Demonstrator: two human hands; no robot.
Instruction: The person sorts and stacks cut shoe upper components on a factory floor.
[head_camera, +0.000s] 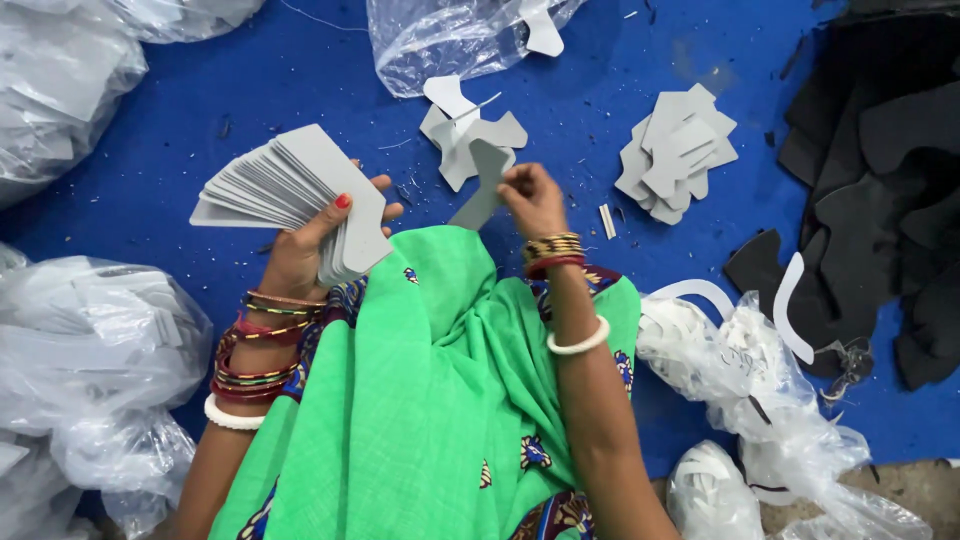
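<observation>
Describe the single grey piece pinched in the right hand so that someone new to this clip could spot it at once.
Start at the blue floor covering and the green cloth over the person's lap. Just above its top edge, the right hand pinches one flat grey cut-out. Unlike the fanned stack in the left hand and the loose piles beyond, it is single and lifted.

Bare blue mat (250, 110) lies open between the plastic bags (60, 80) at left and the loose grey cut pieces (465, 125) at centre, while a grey pile (675, 150) and black foam shapes (880, 190) crowd the right.
</observation>
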